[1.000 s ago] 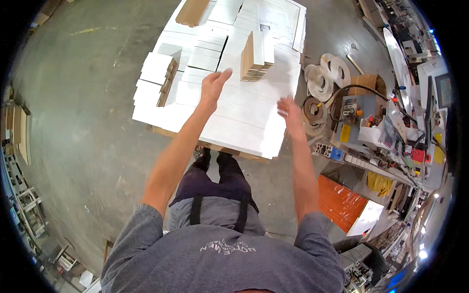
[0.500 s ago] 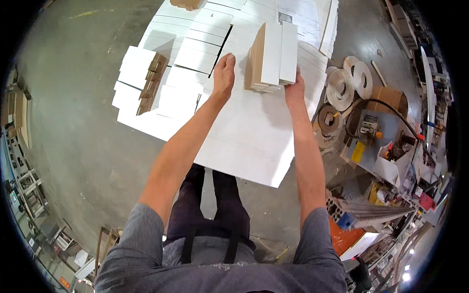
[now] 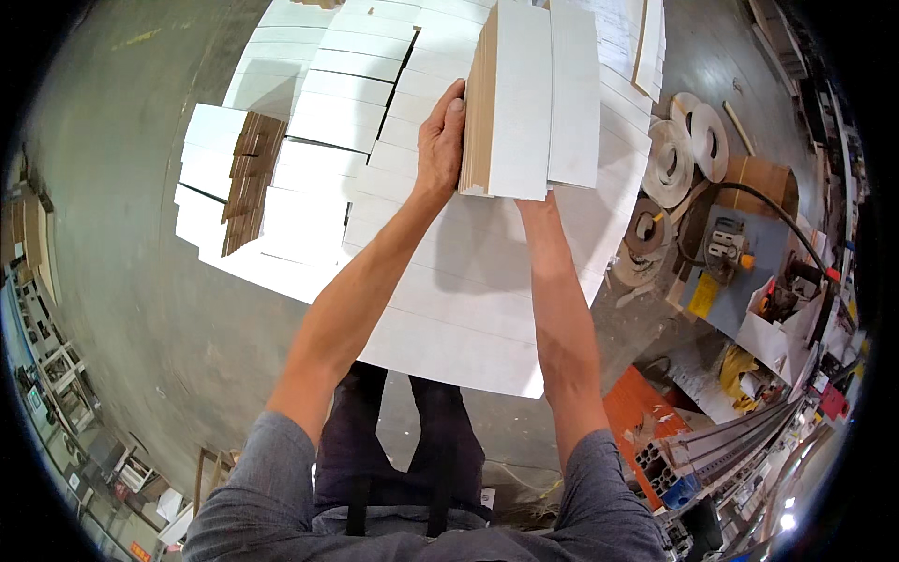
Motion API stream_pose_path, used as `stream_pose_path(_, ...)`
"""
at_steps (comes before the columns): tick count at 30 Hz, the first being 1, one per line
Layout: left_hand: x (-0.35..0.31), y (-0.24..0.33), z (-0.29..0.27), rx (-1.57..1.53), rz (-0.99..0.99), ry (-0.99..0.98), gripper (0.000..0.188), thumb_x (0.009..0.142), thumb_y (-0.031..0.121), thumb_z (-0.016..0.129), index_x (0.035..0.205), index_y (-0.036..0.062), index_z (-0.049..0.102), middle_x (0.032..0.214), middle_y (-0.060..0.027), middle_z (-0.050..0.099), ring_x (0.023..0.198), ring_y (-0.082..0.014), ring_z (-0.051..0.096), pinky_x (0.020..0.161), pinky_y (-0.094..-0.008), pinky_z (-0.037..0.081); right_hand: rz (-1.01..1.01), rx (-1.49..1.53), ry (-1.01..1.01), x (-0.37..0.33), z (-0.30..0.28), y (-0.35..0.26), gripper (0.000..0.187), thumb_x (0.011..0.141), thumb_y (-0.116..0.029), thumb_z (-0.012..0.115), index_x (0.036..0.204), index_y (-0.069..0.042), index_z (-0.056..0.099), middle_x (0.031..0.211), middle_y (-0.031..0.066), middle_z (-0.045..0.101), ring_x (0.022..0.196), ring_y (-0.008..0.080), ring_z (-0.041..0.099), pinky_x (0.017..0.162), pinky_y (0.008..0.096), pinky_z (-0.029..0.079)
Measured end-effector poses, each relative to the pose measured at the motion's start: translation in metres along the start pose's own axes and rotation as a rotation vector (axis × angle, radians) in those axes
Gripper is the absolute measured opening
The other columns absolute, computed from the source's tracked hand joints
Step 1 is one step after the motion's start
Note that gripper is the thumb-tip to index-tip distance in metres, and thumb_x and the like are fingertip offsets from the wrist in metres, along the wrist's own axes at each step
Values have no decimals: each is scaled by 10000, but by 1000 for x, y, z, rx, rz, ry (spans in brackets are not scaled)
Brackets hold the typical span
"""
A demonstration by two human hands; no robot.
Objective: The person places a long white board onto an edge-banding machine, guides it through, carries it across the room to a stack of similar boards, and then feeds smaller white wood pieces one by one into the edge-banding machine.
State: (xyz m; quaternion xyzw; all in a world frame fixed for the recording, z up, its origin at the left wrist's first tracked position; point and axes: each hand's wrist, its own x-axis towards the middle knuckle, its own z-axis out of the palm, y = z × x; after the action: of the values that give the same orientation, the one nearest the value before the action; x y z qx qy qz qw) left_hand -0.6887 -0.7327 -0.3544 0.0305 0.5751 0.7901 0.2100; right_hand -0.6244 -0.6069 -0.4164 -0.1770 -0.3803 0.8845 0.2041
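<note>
A stack of white boards [image 3: 522, 103] with brown edges is lifted above the white panels, casting a shadow on them. My left hand [image 3: 442, 140] presses against its brown left side, fingers stretched up along the edges and thumb next to them. My right hand [image 3: 537, 208] reaches beneath the near end of the stack, which hides its fingers; only the wrist and the heel of the hand show. One board [image 3: 574, 103] on the right sits slightly apart from the rest. Below lies a broad layer of white panels [image 3: 459, 328], laid side by side.
A smaller pile of white boards with brown edges [image 3: 253, 183] lies at the left of the layer. Rolls of edge banding [image 3: 669, 164] are on the floor at right, near a cardboard box [image 3: 763, 183] and a white box of tools [image 3: 775, 328]. Metal profiles [image 3: 721, 445] stick out at lower right.
My left hand has come from beside the stack onto its left side. The stack looks larger and nearer, and my right hand has shifted from its right corner to underneath.
</note>
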Motion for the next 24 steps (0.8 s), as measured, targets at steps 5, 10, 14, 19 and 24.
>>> stream_pose_path(5,-2,-7,-3,-41,-41,-54,500,1039,316,453,1391,-38,478,1326,-155,581,1170,-196,555,999,-298,438,59,255,71,-4,-15,10,354,970,-295,521,1167,-13,602,1046,70,662,945,156,624,807,308,530)
stream_pose_path(10,-10,-10,-13,208,112,-99,500,1033,326,474,1384,-30,493,1316,-148,592,1161,-184,561,992,-296,448,-69,-30,-60,-10,2,0,294,959,-239,538,1145,-21,604,1015,61,664,900,145,629,776,293,542)
stream_pose_path(14,-20,-3,-9,-158,-157,-10,494,1027,317,491,1373,-36,503,1348,-156,569,1205,-202,543,1022,-309,430,-128,-199,-30,-19,6,2,270,956,-206,538,1142,-21,602,1007,52,663,870,139,632,753,289,544)
stream_pose_path(19,-31,15,-9,69,-10,-52,497,1025,310,492,1375,-42,495,1427,-173,500,1307,-229,478,1080,-324,384,-52,-121,4,-38,8,-4,270,958,-196,532,1150,-20,600,998,45,661,857,127,629,732,278,542)
stream_pose_path(24,-39,22,-7,140,-11,-84,500,1024,318,486,1374,-38,496,1460,-168,466,1353,-243,435,1105,-335,361,8,-80,22,-65,10,-11,270,959,-186,526,1158,-18,598,989,38,659,843,116,626,711,267,540)
